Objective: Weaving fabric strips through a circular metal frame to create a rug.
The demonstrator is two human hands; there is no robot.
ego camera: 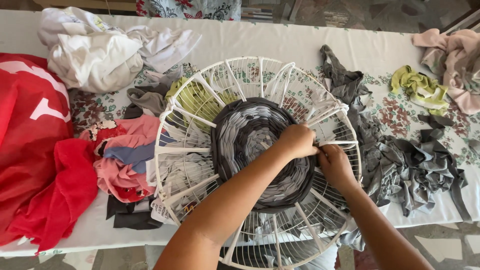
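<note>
A round white wire grille (176, 131) lies flat on the table with white fabric strips tied across it like spokes. A woven disc of grey and dark fabric strips (250, 136) fills its middle. My left hand (298, 140) is closed at the disc's right edge, pinching the weave. My right hand (336, 164) sits just beside it, fingers closed on a white spoke strip (334, 143) and the dark fabric there. The fingertips of both hands are partly hidden by each other.
A heap of grey fabric strips (410, 165) lies right of the grille. Yellow-green scraps (419, 88) and pink cloth (456, 60) sit at far right. White clothes (100, 50), red cloth (35, 150) and pink-blue garments (122, 160) crowd the left. The floral tablecloth's (280, 35) near edge runs under the grille.
</note>
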